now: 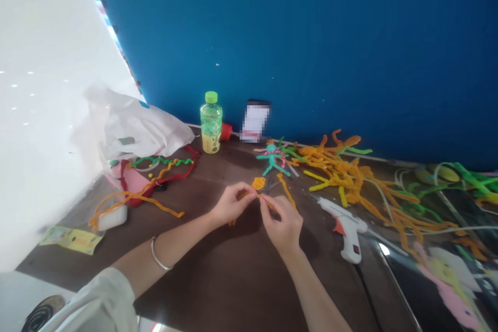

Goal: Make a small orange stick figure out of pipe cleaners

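One orange pipe cleaner (pixel 265 201) is pinched by the left hand (pixel 232 204) and the right hand (pixel 282 220); a glue gun (pixel 344 228) is seen near.

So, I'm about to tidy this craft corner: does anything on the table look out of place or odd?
The white hot glue gun lies on its side close to the tangled orange pipe cleaners, an odd spot for a tool that may run hot. Whether it is on cannot be seen.
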`<state>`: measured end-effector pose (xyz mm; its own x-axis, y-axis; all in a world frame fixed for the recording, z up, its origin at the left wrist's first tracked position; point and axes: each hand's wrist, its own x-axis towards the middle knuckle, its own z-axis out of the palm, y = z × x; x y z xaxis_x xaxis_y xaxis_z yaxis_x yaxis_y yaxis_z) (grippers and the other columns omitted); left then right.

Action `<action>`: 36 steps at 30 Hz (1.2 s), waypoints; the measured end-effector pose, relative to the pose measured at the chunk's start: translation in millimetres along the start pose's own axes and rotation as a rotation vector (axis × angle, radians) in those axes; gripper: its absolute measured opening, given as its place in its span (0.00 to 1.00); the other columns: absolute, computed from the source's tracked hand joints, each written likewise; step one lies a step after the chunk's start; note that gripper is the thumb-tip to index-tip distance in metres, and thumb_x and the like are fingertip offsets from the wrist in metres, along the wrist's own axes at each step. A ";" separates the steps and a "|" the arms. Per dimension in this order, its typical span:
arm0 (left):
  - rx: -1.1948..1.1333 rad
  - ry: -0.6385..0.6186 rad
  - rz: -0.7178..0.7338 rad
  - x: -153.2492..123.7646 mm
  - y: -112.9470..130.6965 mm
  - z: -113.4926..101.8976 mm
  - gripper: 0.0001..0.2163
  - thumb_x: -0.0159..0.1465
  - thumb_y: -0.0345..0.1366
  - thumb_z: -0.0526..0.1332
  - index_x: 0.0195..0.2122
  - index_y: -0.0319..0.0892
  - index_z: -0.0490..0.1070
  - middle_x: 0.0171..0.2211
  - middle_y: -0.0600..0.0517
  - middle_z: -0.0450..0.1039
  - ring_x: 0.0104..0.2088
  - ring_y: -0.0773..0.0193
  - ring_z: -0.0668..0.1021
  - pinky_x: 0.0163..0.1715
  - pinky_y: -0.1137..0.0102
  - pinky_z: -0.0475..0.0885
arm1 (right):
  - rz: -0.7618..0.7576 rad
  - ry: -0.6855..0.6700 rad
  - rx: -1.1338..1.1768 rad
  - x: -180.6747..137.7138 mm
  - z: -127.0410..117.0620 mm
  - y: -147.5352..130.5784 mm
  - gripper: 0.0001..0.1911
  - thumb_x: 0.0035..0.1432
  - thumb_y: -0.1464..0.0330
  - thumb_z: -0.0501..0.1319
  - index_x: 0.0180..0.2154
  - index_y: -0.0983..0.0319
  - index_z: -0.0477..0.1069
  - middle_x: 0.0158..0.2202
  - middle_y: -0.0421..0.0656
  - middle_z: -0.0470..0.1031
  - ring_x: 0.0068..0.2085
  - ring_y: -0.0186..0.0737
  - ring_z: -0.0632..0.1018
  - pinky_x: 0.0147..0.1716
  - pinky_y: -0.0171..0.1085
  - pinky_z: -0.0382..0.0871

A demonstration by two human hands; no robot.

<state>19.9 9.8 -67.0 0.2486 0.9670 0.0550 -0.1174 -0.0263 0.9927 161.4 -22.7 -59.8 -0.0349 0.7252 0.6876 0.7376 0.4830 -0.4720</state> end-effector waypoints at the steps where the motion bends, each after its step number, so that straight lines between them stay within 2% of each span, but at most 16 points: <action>1: 0.019 0.016 0.008 -0.9 0.8 0.9 0.12 0.54 0.43 0.61 0.29 0.37 0.67 0.24 0.53 0.66 0.23 0.73 0.67 0.22 0.77 0.62 | -0.014 0.000 -0.032 -1.0 0.4 0.7 0.05 0.53 0.71 0.59 0.32 0.62 0.73 0.23 0.42 0.73 0.24 0.32 0.72 0.27 0.31 0.66; 7: 0.055 0.033 -0.012 -5.6 5.9 3.8 0.13 0.55 0.44 0.60 0.29 0.37 0.65 0.21 0.55 0.63 0.21 0.74 0.65 0.21 0.77 0.60 | -0.092 -0.004 -0.170 -4.3 1.4 -2.2 0.05 0.52 0.72 0.59 0.32 0.62 0.73 0.20 0.40 0.72 0.21 0.31 0.71 0.25 0.31 0.64; 9: -0.056 -0.012 -0.036 -5.6 6.0 4.6 0.14 0.54 0.44 0.60 0.31 0.38 0.63 0.23 0.56 0.63 0.21 0.75 0.64 0.20 0.77 0.60 | -0.078 0.014 -0.129 -3.4 1.0 -3.6 0.05 0.52 0.73 0.60 0.32 0.62 0.73 0.21 0.40 0.73 0.22 0.31 0.72 0.26 0.31 0.65; 12: -0.301 -0.096 -0.071 -4.6 3.6 6.6 0.17 0.54 0.44 0.61 0.38 0.41 0.58 0.27 0.56 0.66 0.20 0.76 0.64 0.19 0.78 0.59 | 0.019 0.089 0.032 -0.7 0.4 -6.2 0.05 0.52 0.73 0.59 0.33 0.62 0.72 0.25 0.43 0.75 0.26 0.34 0.74 0.28 0.33 0.68; 14: -0.382 -0.126 -0.085 -4.4 1.8 8.4 0.19 0.53 0.44 0.62 0.39 0.42 0.56 0.27 0.56 0.66 0.19 0.77 0.64 0.19 0.78 0.58 | 0.076 0.120 0.116 1.1 0.4 -8.9 0.04 0.53 0.72 0.58 0.32 0.62 0.72 0.26 0.43 0.74 0.27 0.35 0.74 0.27 0.34 0.69; 21: -0.439 -0.153 -0.174 -9.3 6.2 10.5 0.18 0.51 0.45 0.63 0.32 0.41 0.56 0.21 0.59 0.61 0.18 0.76 0.63 0.17 0.79 0.54 | 0.121 0.138 0.158 0.4 4.2 -17.5 0.04 0.52 0.71 0.60 0.28 0.62 0.73 0.24 0.42 0.72 0.25 0.34 0.73 0.24 0.34 0.69; 27: -0.417 -0.138 -0.147 -8.9 4.3 10.0 0.16 0.55 0.47 0.59 0.29 0.41 0.56 0.17 0.61 0.57 0.16 0.77 0.60 0.16 0.80 0.52 | 0.126 0.138 0.139 -2.0 6.3 -19.8 0.03 0.51 0.72 0.60 0.28 0.62 0.73 0.24 0.42 0.71 0.25 0.33 0.72 0.24 0.33 0.68; 31: -0.416 -0.127 -0.140 -7.6 1.7 9.6 0.16 0.54 0.47 0.59 0.29 0.41 0.56 0.16 0.61 0.56 0.16 0.77 0.59 0.16 0.80 0.52 | 0.097 0.154 0.130 -1.2 5.9 -20.2 0.02 0.50 0.73 0.61 0.28 0.62 0.72 0.24 0.42 0.72 0.26 0.33 0.73 0.26 0.33 0.69; 36: -0.420 -0.077 -0.159 -6.6 4.2 6.5 0.14 0.55 0.45 0.60 0.30 0.39 0.60 0.16 0.60 0.58 0.16 0.77 0.61 0.16 0.80 0.53 | 0.129 0.092 0.165 -0.6 3.6 -19.0 0.02 0.52 0.73 0.59 0.29 0.62 0.70 0.26 0.43 0.73 0.27 0.34 0.74 0.24 0.32 0.69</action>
<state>24.0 1.7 -62.5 0.3644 0.9285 -0.0709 -0.4479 0.2415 0.8608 145.0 -30.5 -53.3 0.1198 0.7423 0.6593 0.6111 0.4682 -0.6382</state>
